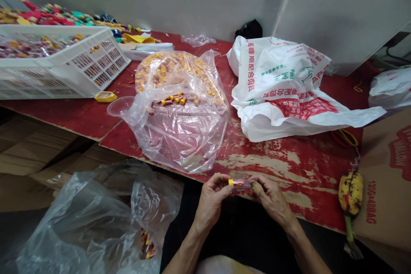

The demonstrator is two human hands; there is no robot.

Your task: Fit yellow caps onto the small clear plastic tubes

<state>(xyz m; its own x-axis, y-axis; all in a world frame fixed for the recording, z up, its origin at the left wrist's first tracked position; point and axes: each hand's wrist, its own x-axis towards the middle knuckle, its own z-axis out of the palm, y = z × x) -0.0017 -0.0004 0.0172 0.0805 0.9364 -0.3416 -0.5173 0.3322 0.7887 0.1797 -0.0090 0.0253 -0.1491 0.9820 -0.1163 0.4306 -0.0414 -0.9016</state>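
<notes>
Between my two hands, near the front edge of the red table, is a small clear tube with a yellow cap and a red-and-white pattern. My left hand pinches its capped end between thumb and fingers. The other end is gripped by my right hand, whose fingertips partly cover it. Beyond my hands lies a clear plastic bag holding many yellow-capped pieces. Several similar tubes with yellow caps show at its middle.
A white slotted crate full of small wrapped items stands at the left. A printed white sack lies at the right. A banana hangs beside a cardboard box. Below the table's left side is a large clear bag.
</notes>
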